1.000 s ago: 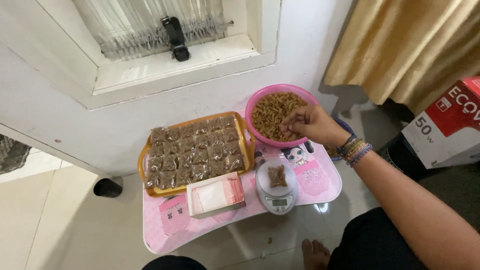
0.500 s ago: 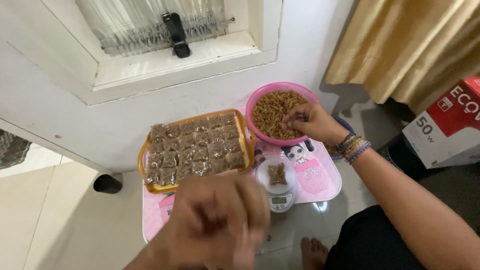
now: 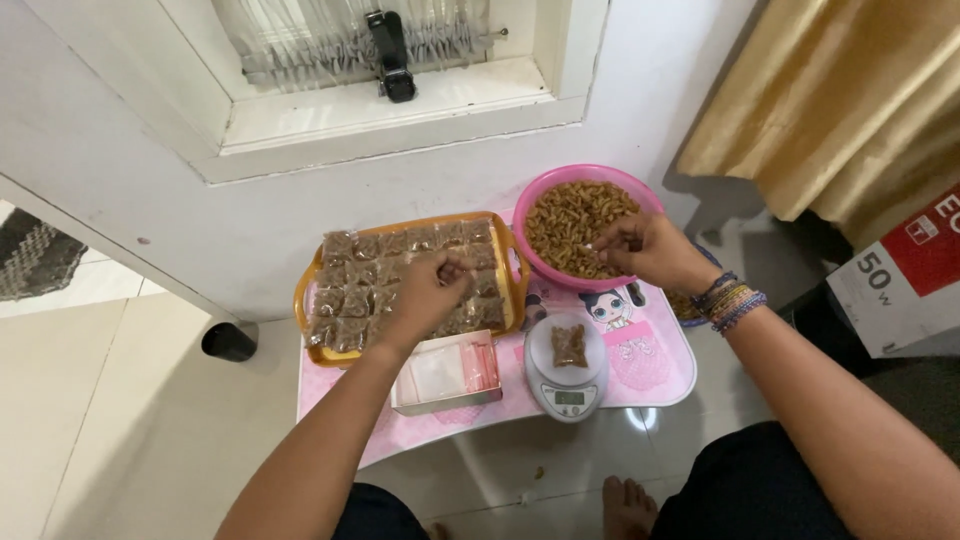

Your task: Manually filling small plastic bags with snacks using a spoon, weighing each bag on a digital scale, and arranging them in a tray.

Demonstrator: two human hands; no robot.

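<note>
Since half a second ago the left hand (image 3: 432, 290) has gone from a blur low in the frame to mid-frame over the tray (image 3: 306, 290) of packets (image 3: 350, 300), fingers curled shut, though I cannot tell on what. Just right of it sits a small filled bag (image 3: 568, 345) on the scale (image 3: 566, 385), and further up the right hand (image 3: 645, 250) pinches at brown curly snacks (image 3: 565, 215) in the pink bowl (image 3: 560, 180). Loose pieces could easily drop off the small table (image 3: 650, 375), I'd judge, since the pinch looks light.
</note>
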